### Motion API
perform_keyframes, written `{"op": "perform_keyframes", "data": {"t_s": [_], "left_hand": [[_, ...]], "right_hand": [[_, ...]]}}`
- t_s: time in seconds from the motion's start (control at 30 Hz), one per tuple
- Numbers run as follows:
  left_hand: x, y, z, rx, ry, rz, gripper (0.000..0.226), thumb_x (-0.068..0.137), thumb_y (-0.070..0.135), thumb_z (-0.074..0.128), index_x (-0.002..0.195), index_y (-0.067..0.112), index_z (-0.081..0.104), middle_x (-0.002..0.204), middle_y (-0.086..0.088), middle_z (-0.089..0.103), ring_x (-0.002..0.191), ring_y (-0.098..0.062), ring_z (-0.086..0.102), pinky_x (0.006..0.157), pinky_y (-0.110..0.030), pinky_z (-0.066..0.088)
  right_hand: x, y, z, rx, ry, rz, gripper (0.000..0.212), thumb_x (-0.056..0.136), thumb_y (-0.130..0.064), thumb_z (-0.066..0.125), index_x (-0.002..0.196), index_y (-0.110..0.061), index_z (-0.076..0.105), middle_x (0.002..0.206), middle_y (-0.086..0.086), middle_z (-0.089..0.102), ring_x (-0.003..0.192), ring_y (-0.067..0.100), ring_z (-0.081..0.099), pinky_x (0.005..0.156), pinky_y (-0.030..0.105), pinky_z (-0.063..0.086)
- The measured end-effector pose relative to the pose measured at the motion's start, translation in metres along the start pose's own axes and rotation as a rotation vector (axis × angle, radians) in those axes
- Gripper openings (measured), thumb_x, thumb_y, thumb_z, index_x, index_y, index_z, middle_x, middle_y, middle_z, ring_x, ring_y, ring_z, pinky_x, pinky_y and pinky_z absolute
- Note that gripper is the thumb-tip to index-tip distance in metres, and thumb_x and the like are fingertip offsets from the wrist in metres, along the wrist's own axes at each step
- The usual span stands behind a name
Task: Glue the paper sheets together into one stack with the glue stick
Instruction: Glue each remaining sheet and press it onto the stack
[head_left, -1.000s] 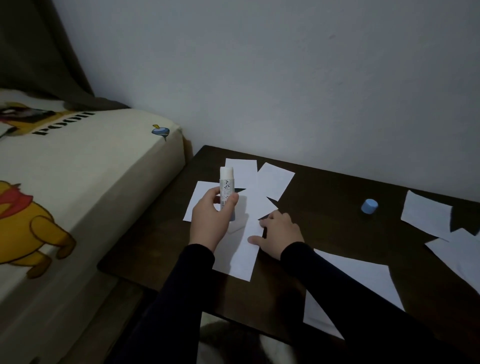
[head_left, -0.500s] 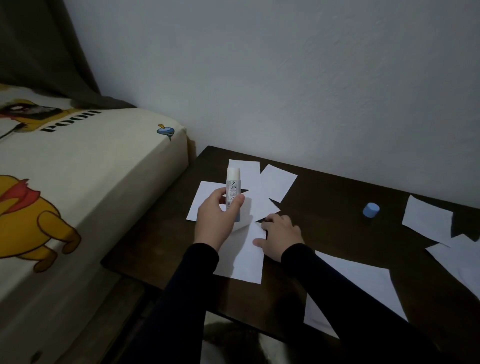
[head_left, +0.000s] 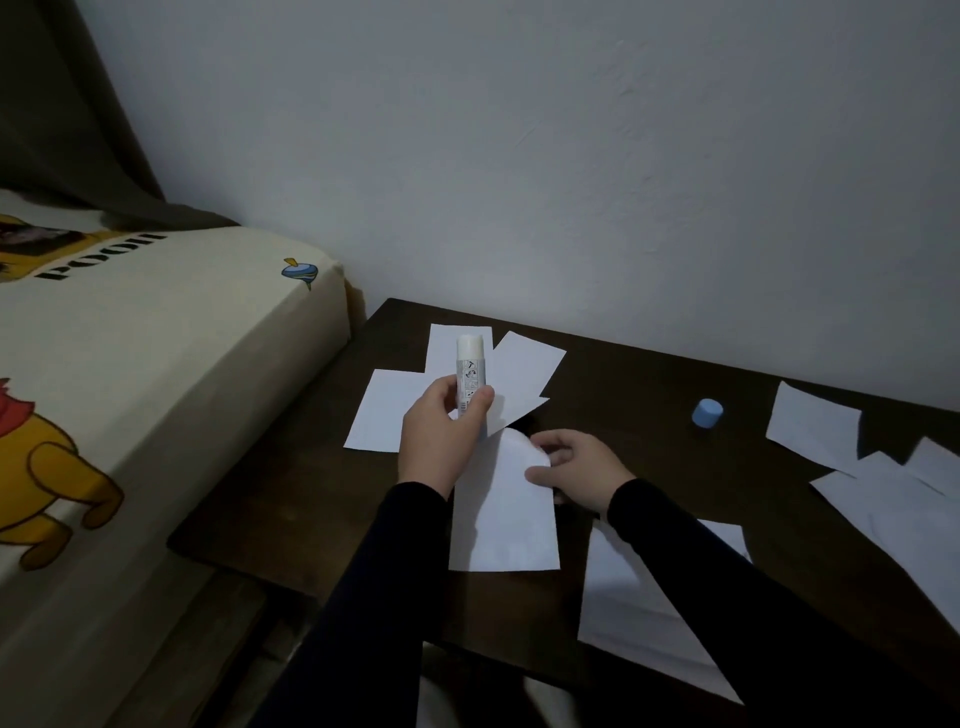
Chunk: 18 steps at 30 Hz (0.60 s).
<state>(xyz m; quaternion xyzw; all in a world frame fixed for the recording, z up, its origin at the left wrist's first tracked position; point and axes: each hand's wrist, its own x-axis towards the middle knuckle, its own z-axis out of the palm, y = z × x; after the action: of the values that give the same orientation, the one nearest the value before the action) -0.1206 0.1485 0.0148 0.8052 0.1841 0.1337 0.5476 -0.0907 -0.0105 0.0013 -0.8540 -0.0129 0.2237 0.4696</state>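
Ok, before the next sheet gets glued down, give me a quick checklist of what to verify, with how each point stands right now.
1. Glue stick in hand: ok, the left hand grips it upright.
2. Cap off: ok, the blue cap stands apart on the table.
3. Next sheet in hand: ok, the right hand pinches its far corner, which curls up.
4. Glue on that sheet: cannot tell, no glue film shows.
5. Glue tip extended: cannot tell, too small to see.
6. Sheets stacked squarely: not ok, the fanned sheets lie at different angles.
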Motion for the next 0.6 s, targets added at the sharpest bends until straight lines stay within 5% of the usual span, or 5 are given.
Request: {"op": "perform_keyframes", "data": {"t_s": [0.2,0.37,0.6], "left_hand": [[0.000,-0.001,0.025,0.031,-0.070,-0.076,0.049,0.094,0.047,0.053,0.134,0.020,0.048,0.135,-0.003,0.053,0.100,-0.010,0.050,0.080,-0.025,0.047],[-0.006,0.003,0.039,0.025,-0.129,-0.048,0.048,0.094,0.047,0.053,0.134,0.020,0.048,0.133,-0.003,0.054,0.101,-0.010,0.050,0.078,-0.025,0.049],[-0.017,0.012,0.076,0.108,-0.311,0.005,0.047,0.095,0.046,0.049,0.134,0.021,0.045,0.129,-0.001,0.054,0.104,-0.013,0.053,0.087,-0.030,0.050]], "right_hand": [[-0.013,0.007,-0.043,0.231,-0.082,0.076,0.060,0.090,-0.001,0.061,0.142,-0.022,0.041,0.107,0.004,0.067,0.091,0.020,0.067,0.076,0.033,0.056],[-0.015,0.027,-0.078,0.335,0.166,0.032,0.049,0.091,0.000,0.058,0.134,-0.022,0.052,0.120,0.007,0.059,0.099,0.019,0.063,0.079,0.031,0.056],[-0.025,0.062,-0.105,0.359,0.346,0.093,0.037,0.093,-0.015,0.061,0.130,-0.019,0.058,0.103,0.001,0.059,0.083,0.013,0.060,0.070,0.023,0.052]]}}
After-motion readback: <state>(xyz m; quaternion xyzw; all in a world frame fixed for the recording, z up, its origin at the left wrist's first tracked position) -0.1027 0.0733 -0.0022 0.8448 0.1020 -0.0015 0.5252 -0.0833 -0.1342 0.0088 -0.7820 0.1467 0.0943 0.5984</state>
